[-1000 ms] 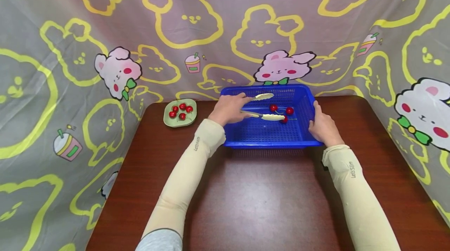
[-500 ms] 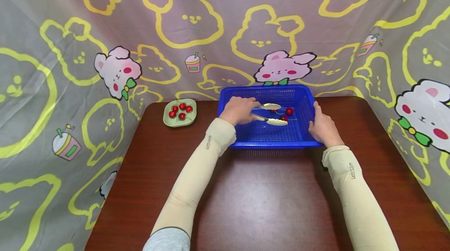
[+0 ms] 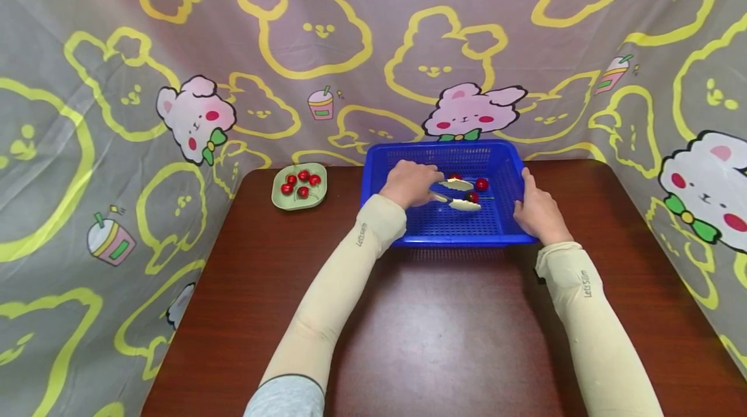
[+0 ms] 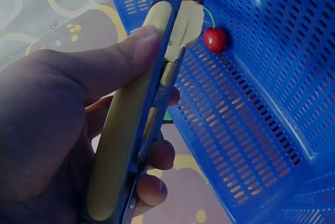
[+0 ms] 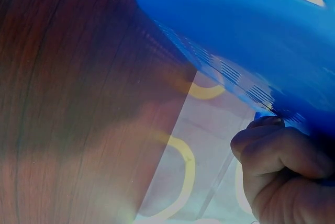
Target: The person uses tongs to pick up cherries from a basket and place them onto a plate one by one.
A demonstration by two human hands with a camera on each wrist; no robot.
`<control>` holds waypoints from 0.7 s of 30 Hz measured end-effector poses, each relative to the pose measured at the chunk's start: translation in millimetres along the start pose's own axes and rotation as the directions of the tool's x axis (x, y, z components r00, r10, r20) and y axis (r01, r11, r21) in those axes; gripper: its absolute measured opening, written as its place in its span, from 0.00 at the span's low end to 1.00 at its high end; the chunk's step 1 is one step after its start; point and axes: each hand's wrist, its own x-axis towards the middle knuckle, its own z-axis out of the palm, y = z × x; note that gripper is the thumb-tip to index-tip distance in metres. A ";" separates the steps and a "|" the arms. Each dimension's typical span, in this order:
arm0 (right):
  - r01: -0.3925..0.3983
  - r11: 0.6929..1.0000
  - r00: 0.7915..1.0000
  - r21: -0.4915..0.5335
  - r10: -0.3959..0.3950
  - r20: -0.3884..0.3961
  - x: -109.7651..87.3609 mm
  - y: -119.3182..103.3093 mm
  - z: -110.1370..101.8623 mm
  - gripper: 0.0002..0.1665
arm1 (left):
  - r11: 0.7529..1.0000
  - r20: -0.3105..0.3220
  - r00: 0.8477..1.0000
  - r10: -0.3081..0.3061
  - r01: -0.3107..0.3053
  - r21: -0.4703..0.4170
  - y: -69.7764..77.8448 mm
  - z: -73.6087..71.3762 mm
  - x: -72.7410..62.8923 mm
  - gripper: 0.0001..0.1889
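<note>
My left hand (image 3: pixel 411 183) grips a pair of tongs (image 4: pixel 125 130) with cream-coloured tips, thumb along one arm and fingers curled round the other. Inside the blue plastic basket (image 3: pixel 455 240), the tips stand apart, pointing right. One red cherry (image 3: pixel 473 197) lies right by the tips; whether they touch it I cannot tell. Another cherry (image 3: pixel 481 184) rests further right, and a third cherry (image 3: pixel 455 178) is partly hidden behind the upper tip. With fingers curled under its rim, my right hand (image 3: pixel 539 209) holds the basket's right side; the right wrist view shows these fingers (image 5: pixel 277 150) too.
A pale green dish (image 3: pixel 280 205) with several cherries stands left of the basket on the brown table (image 3: pixel 420 333). Behind and on both sides hangs a curtain (image 3: pixel 350 21) with a cartoon print, close to the table's edges.
My left hand has moved right and a little down with the tongs, bringing the tips nearer the cherries and closer together. The right hand and the basket have stayed put.
</note>
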 end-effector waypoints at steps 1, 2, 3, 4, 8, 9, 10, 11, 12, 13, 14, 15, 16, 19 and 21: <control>0.000 1.000 1.000 0.000 0.000 0.002 0.1 0.0 -0.2 0.46 | 1.000 -0.001 1.000 0.003 -0.003 0.001 0.4 -0.3 0.5 0.25; -0.001 1.000 1.000 -0.001 0.001 0.005 0.2 0.0 -0.2 0.46 | 1.000 -0.002 1.000 0.006 -0.006 0.003 0.8 -0.4 1.0 0.24; -0.002 1.000 1.000 0.000 0.002 0.006 0.3 0.0 -0.3 0.46 | 1.000 -0.001 1.000 0.010 -0.010 0.001 1.3 -0.4 1.5 0.24; -0.002 1.000 1.000 0.000 0.002 0.006 0.3 0.0 -0.3 0.46 | 1.000 -0.001 1.000 0.012 -0.012 -0.004 1.7 -0.3 2.0 0.24; -0.002 1.000 1.000 -0.002 0.002 0.002 0.4 0.3 -0.3 0.46 | 1.000 -0.003 1.000 0.016 -0.016 -0.018 3.5 -0.7 3.4 0.22; -0.001 1.000 1.000 -0.003 0.001 -0.001 0.4 0.3 -0.4 0.46 | 1.000 -0.006 1.000 0.018 -0.018 -0.021 3.8 -0.8 3.6 0.21; -0.002 1.000 1.000 -0.004 0.002 -0.001 0.3 0.2 -0.5 0.46 | 1.000 -0.010 1.000 0.018 -0.018 -0.023 4.1 -0.8 3.8 0.20; -0.005 1.000 1.000 -0.002 0.005 0.000 0.4 -0.1 -0.4 0.46 | 1.000 -0.013 1.000 0.018 -0.018 -0.023 4.3 -0.8 3.8 0.20; -0.007 1.000 1.000 -0.002 0.007 0.001 0.4 -0.2 -0.3 0.46 | 1.000 -0.017 1.000 0.018 -0.019 -0.026 4.4 -0.5 4.1 0.19; -0.007 1.000 1.000 -0.001 0.007 0.002 0.4 -0.5 -0.3 0.46 | 0.999 -0.021 1.000 0.018 -0.019 -0.027 4.3 -0.1 4.3 0.19; -0.008 1.000 1.000 -0.002 0.008 0.003 0.5 -0.6 -0.3 0.46 | 0.999 -0.024 1.000 0.017 -0.018 -0.031 4.3 0.2 4.3 0.18; -0.009 1.000 1.000 -0.001 0.009 0.003 0.7 -1.0 0.0 0.46 | 0.999 -0.023 1.000 0.015 -0.016 -0.038 4.3 0.5 4.6 0.18; -0.008 1.000 1.000 0.000 0.008 0.004 0.7 -0.8 0.0 0.46 | 0.999 -0.021 1.000 0.013 -0.014 -0.044 4.4 0.7 4.8 0.18; -0.006 1.000 1.000 0.001 0.006 0.002 0.7 -0.6 0.1 0.46 | 0.998 -0.015 1.000 0.015 -0.016 -0.056 4.5 0.6 5.2 0.17; -0.009 1.000 1.000 0.002 0.009 0.003 0.9 -0.3 0.0 0.46 | 0.998 -0.017 1.000 0.022 -0.022 -0.053 4.3 0.0 5.1 0.17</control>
